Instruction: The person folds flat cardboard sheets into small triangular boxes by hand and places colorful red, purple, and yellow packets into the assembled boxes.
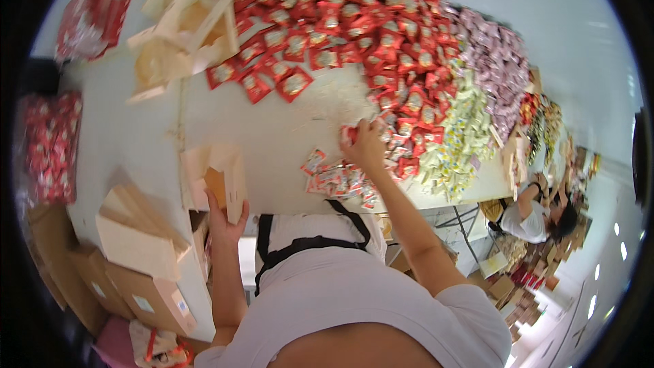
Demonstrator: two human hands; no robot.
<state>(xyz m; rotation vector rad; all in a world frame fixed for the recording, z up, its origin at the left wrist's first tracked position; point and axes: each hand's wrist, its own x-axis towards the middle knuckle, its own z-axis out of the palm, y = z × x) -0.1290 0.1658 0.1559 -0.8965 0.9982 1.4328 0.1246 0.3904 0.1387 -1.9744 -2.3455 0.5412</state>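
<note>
A cream paperboard box (236, 174) with an opening in its side is in my left hand (227, 222), near the table's front edge. The thumb and fingers clasp its near end. My right hand (367, 145) is at the near edge of the heap of red wrapped packets (332, 15), with a red packet (349, 135) at its fingertips. Its fingers partly hide that packet. Smaller red-and-white sachets (337, 179) lie just below the right hand, by the table edge.
Pale green packets (454, 138) and purple packets (493, 61) are heaped to the right. Open boxes (179, 36) stand far left, folded cartons (138, 230) near left. A clear bag of red packets (53, 148) lies at the left edge. Another person (531, 214) works at far right.
</note>
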